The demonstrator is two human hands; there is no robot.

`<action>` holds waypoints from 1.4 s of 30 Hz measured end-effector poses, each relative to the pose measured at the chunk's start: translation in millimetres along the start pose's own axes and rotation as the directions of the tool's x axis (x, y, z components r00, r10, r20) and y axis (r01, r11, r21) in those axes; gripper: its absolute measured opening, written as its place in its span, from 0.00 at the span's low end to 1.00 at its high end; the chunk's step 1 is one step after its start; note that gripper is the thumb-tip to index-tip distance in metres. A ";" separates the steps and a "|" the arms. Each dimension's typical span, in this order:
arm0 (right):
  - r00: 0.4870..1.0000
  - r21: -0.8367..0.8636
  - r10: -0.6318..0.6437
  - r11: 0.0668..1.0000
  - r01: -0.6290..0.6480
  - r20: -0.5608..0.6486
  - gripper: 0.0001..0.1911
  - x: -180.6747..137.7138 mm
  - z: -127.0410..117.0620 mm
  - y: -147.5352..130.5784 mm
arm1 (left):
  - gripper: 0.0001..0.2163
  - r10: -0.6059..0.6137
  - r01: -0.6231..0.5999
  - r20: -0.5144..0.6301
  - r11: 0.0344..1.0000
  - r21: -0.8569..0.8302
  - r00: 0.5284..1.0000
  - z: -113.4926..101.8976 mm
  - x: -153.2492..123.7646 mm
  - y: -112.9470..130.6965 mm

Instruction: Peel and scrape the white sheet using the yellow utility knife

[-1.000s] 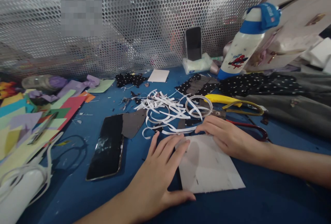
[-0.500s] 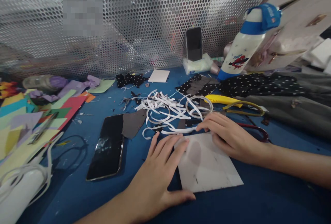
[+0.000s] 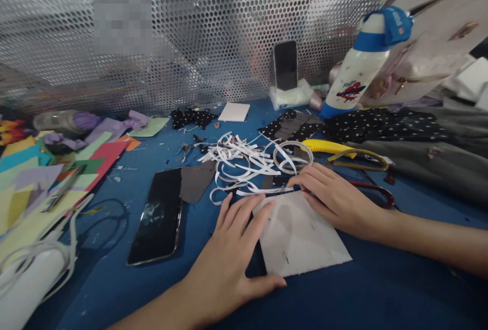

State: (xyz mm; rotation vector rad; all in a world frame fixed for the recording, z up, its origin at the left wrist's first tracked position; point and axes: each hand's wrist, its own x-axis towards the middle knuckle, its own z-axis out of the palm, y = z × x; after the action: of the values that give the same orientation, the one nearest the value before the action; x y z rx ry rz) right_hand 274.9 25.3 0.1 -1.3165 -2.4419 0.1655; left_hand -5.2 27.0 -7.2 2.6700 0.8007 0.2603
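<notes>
A pale square board (image 3: 301,236) with small dark marks lies flat on the blue table before me. My left hand (image 3: 232,248) rests along its left side, fingers spread, with fingertips at the upper left corner and the thumb by the lower left one. My right hand (image 3: 337,200) lies over the upper right part, fingers bent and touching the far edge; no object shows in its grasp, though its fingertips are partly hidden. Just beyond the board is a tangle of thin white strips (image 3: 244,157) with a roll of tape (image 3: 293,157).
A phone (image 3: 158,218) and grey fabric scrap (image 3: 196,182) lie left. Behind stand a bottle (image 3: 354,70), a propped phone (image 3: 285,65) and a perforated metal screen (image 3: 213,25). A yellow cutter (image 3: 328,148) and scissors (image 3: 362,157) lie right; coloured paper (image 3: 91,167) and a white cable (image 3: 72,238) left.
The board has shifted slightly away from me and to the left. Both hands moved a little with it, the right hand's fingers sliding slightly left along the far edge.
</notes>
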 end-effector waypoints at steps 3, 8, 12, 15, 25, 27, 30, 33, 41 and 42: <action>1.000 -0.020 0.002 1.000 -0.002 -0.009 0.13 0.6 0.4 -0.2 | 0.44 0.006 -0.006 -0.001 1.000 0.000 1.000 -0.5 0.1 0.1; 1.000 -0.039 -0.005 0.999 0.005 -0.002 0.12 0.7 0.3 -0.4 | 0.44 -0.008 0.008 0.007 1.000 0.007 1.000 -1.5 0.2 0.4; 1.000 -0.039 0.005 0.999 -0.006 -0.014 0.12 0.9 0.0 -0.7 | 0.44 0.003 -0.003 0.005 1.000 0.014 1.000 -1.4 0.8 0.5; 1.000 -0.036 0.004 0.999 -0.004 -0.017 0.12 1.4 0.7 -0.5 | 0.44 0.004 -0.004 0.006 1.000 0.024 1.000 -1.6 1.4 1.4; 1.000 0.017 -0.030 0.999 0.030 -0.007 0.13 -3.0 0.9 1.5 | 0.44 0.004 -0.004 0.015 0.999 0.038 1.000 -1.5 1.4 0.4; 1.000 0.018 -0.023 1.000 0.023 -0.013 0.13 -3.2 0.9 1.5 | 0.45 0.001 -0.002 0.009 0.999 0.034 1.000 -1.1 1.2 0.1; 1.000 0.015 -0.007 1.000 0.008 -0.021 0.14 -2.9 0.7 1.1 | 0.45 0.001 -0.001 0.009 1.000 0.027 1.000 -1.5 1.5 0.7; 1.000 0.022 -0.009 1.000 0.009 -0.026 0.14 -2.5 -0.3 0.4 | 0.45 -0.002 0.002 0.022 1.000 0.031 1.000 -2.2 2.0 1.7; 1.000 0.064 0.005 0.998 -0.004 -0.015 0.13 -1.2 -1.4 0.3 | 0.44 0.004 -0.004 0.013 1.000 0.019 1.000 -1.0 0.9 -0.3; 1.000 0.066 0.010 0.998 -0.009 -0.014 0.13 -1.0 -1.4 0.4 | 0.45 0.002 -0.002 0.013 1.000 0.017 1.000 -0.9 0.8 -0.4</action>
State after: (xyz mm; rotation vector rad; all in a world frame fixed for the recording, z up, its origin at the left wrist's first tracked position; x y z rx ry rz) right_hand 276.2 24.6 1.0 -1.2960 -2.3974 0.2363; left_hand -5.0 28.0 -6.5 2.6859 0.8000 0.2379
